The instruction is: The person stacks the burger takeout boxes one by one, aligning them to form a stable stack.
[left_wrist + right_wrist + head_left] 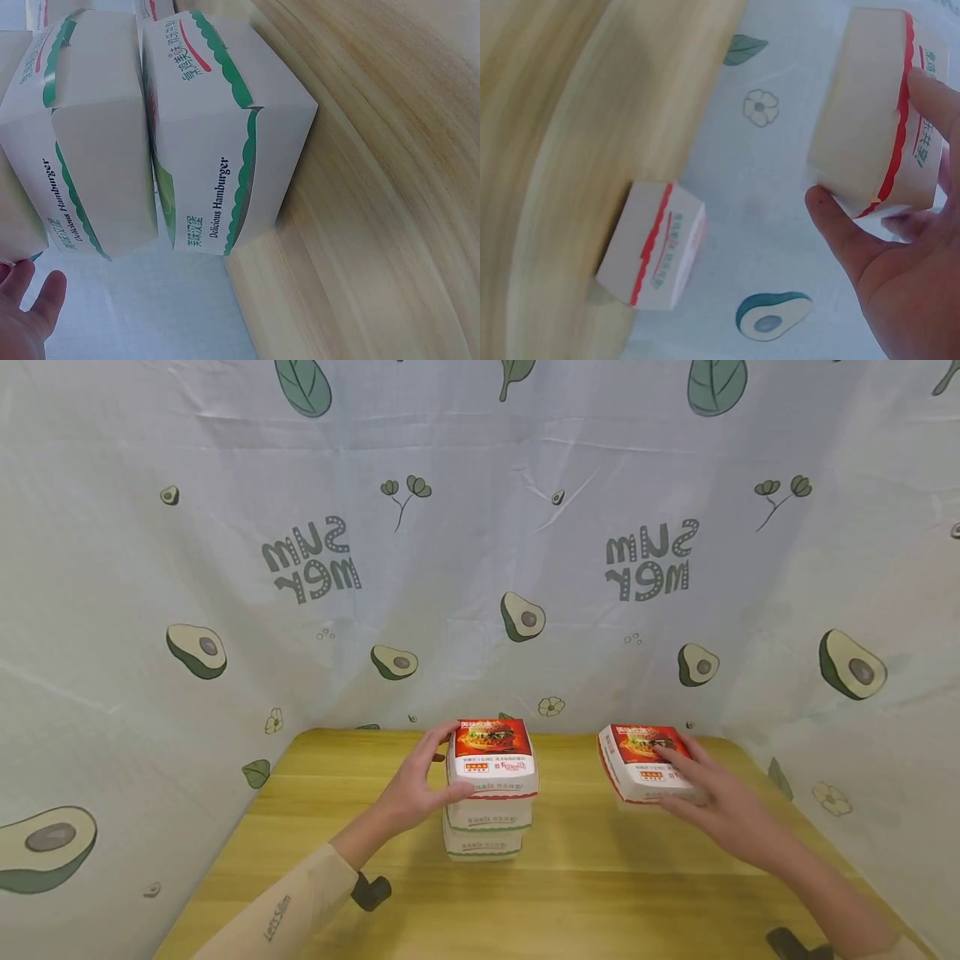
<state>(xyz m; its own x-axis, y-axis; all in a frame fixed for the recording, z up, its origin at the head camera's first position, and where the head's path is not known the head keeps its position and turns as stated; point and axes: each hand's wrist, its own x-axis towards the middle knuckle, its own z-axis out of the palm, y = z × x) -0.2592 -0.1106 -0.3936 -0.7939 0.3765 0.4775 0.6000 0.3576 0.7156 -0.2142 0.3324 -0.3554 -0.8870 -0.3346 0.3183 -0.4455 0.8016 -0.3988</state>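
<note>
On the left, a column of white burger boxes has a red-topped burger box (492,760) uppermost. My left hand (420,785) grips that one, its thumb along the front and fingers at the left side. Below it are two green-trimmed burger boxes, the middle one (491,816) and the bottom one (225,142), which sits on the table. My right hand (907,262) holds another red-trimmed burger box (877,112) between thumb and fingers, raised off the table. Beneath it, a further red-trimmed burger box (649,247) stands on the table, mostly hidden in the head view.
The wooden table (570,902) has a pale curtain (465,560) with avocado and leaf prints behind it and at both sides. Black wrist-camera parts (371,891) show under the left forearm.
</note>
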